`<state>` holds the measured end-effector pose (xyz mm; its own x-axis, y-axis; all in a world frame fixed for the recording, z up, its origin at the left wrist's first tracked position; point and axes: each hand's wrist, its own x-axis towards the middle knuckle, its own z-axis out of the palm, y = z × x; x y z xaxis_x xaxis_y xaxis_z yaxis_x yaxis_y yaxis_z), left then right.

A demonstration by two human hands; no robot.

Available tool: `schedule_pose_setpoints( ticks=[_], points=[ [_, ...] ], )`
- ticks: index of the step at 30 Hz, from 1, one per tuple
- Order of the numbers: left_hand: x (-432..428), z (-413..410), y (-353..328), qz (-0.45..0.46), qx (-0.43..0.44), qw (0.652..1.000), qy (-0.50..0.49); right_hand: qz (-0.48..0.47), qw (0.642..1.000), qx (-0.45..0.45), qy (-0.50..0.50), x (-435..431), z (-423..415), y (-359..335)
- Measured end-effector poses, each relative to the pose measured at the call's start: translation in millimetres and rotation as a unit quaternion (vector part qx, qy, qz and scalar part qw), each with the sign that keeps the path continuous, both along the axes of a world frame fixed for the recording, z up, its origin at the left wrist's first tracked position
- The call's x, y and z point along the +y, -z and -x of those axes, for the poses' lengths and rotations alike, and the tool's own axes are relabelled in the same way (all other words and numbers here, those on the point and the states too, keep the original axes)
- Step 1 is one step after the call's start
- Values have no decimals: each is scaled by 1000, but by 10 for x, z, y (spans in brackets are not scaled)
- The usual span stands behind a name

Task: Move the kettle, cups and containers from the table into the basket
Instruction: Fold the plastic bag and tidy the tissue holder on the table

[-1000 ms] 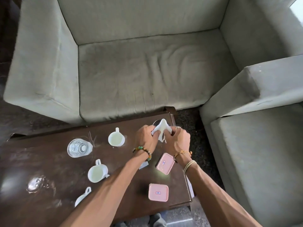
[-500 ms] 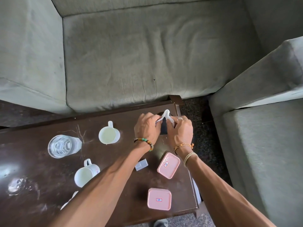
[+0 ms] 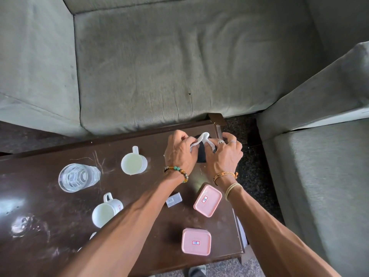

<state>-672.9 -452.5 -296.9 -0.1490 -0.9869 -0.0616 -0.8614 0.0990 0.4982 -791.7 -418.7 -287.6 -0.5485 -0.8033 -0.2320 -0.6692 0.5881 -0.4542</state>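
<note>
At the far right corner of the dark table [image 3: 50, 216], my left hand [image 3: 178, 154] and my right hand [image 3: 226, 156] both pinch a white, soft-looking piece [image 3: 202, 137] that arches over a black object [image 3: 201, 156]. The hands hide most of the black object, so I cannot tell what it is. Two white cups stand on the table, one [image 3: 133, 163] at the middle back and one [image 3: 105, 211] nearer me. A third cup [image 3: 92, 235] peeks out from under my left forearm. Two pink lidded containers [image 3: 207, 200] [image 3: 196, 241] sit near the right edge.
A clear glass tumbler [image 3: 77, 177] stands at the table's left. A small clear plastic box [image 3: 174, 199] lies beside the upper pink container. A grey sofa [image 3: 169, 56] runs along the far side, and a second grey seat [image 3: 319, 176] stands to the right.
The white piece has come down from a raised, bunched shape to lie spread low over the black object. My hands have moved slightly apart. The view has shifted nearer the table.
</note>
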Motion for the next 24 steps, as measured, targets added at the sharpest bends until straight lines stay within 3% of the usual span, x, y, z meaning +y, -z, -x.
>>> schedule_pose_setpoints(
  ticks=[6, 13, 19, 24],
  points=[
    [14, -26, 79, -16, -25, 999, 31, -36, 999, -7, -11, 77, 22, 111],
    [2, 13, 31, -3, 1, 999, 39, 23, 1000, -22, 0, 18, 5, 0],
    [-31, 25, 52, -5, 3, 999, 37, 19, 1000, -14, -10, -37, 8, 33],
    [-3, 3, 134, -11, -10, 999, 41, -36, 998, 22, -48, 56, 17, 163]
  ],
)
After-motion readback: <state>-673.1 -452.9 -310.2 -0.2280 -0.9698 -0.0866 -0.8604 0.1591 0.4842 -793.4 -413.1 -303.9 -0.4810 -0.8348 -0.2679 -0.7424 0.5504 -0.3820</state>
